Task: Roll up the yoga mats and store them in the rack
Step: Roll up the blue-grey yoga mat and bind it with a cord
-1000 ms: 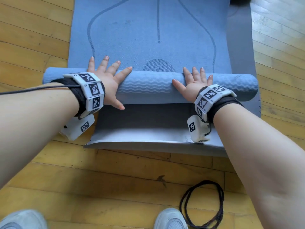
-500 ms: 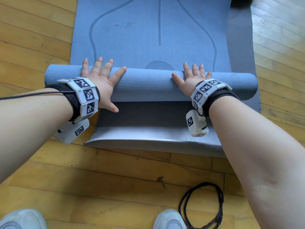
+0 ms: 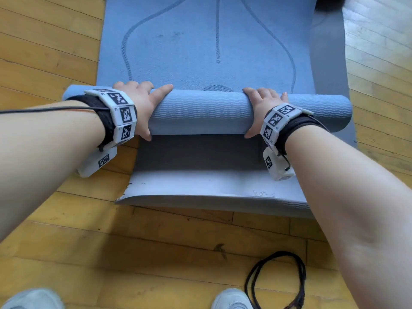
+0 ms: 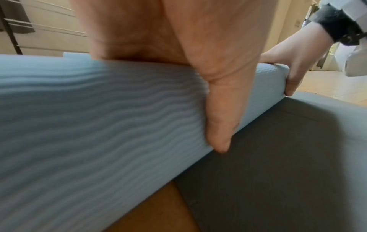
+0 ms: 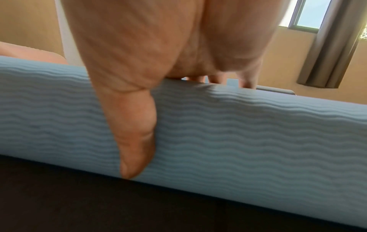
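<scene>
A blue yoga mat is partly rolled; its roll (image 3: 200, 110) lies crosswise on a grey mat (image 3: 200, 181), and its flat part (image 3: 211, 41) stretches ahead. My left hand (image 3: 142, 110) grips the roll near its left end, fingers curled over the far side and thumb on the near side. My right hand (image 3: 256, 112) grips it the same way toward the right end. The left wrist view shows my left thumb (image 4: 218, 125) pressed on the ribbed roll (image 4: 99, 117). The right wrist view shows my right thumb (image 5: 135, 141) on the roll (image 5: 238, 133).
The mats lie on a wooden floor (image 3: 156, 241). A black cord loop (image 3: 276, 284) lies near my right shoe (image 3: 231, 299); the left shoe (image 3: 31, 299) is at the bottom left. A dark frame (image 4: 12, 31) stands far left, and a curtain (image 5: 327, 47) hangs by a window.
Both hands went from lying flat with spread fingers on the roll to curling over its far side. The roll has shifted slightly forward along the mat.
</scene>
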A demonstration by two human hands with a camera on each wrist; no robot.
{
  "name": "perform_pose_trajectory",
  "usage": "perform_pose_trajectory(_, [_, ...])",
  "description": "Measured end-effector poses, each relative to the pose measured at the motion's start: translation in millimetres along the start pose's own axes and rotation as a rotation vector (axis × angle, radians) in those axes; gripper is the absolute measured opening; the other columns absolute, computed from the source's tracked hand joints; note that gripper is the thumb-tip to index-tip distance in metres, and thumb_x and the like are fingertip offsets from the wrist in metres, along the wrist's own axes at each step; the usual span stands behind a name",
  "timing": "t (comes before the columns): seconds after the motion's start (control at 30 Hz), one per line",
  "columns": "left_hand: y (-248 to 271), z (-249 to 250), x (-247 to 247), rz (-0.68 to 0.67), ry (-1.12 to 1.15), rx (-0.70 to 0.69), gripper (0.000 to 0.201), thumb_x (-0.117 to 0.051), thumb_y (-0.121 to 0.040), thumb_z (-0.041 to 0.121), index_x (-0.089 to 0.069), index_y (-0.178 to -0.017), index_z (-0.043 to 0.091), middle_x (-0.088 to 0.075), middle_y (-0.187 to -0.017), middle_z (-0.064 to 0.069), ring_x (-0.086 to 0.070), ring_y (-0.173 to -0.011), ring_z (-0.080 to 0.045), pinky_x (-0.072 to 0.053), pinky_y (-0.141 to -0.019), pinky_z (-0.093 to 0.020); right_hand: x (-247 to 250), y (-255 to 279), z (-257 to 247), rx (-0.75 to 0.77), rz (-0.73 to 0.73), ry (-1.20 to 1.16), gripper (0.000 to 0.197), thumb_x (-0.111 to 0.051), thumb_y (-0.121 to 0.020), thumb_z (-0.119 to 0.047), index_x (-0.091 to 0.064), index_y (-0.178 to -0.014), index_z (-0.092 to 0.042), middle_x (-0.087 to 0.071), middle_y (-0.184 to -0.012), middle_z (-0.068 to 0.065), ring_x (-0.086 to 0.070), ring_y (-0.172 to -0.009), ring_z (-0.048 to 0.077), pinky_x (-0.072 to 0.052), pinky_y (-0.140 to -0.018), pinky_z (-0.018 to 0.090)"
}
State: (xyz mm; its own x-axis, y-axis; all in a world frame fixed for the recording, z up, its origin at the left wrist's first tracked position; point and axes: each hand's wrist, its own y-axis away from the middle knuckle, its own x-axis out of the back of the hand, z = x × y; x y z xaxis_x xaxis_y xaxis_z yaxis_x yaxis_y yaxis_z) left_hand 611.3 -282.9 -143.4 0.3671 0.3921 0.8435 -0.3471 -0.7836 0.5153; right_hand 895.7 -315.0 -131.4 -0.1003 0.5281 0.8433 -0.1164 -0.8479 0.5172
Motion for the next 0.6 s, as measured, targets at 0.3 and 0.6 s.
perform_pose_trajectory(0.3, [28,5,11,-0.050,-0.054,-0.077,0.110,-0.076,-0.062,0.057,-0.003,-0.143,0.041,-0.051,-0.123,0.000,-0.057,-0.096,-0.026,-0.054,-0.076,-0.037,1,26,-5,0.031,0.004,0.128,0.083,-0.082,-0.061,-0.041,-0.035,-0.128,-0.027,-0.050,-0.112,0.003,-0.059,-0.095,0.031,-0.039,-0.072,0.034])
perform_pose_trajectory(0.6, [84,30,-14,-0.262,-0.049,-0.165,0.115,-0.075,-0.066,0.053,0.003,-0.149,0.035,-0.044,-0.137,-0.001,-0.057,-0.109,-0.024,-0.051,-0.085,-0.034,-23,88,-13,0.108,-0.193,0.246,0.083,-0.080,-0.054,-0.048,-0.037,-0.122,-0.029,-0.054,-0.102,-0.002,-0.058,-0.077,0.023,-0.043,-0.055,0.031])
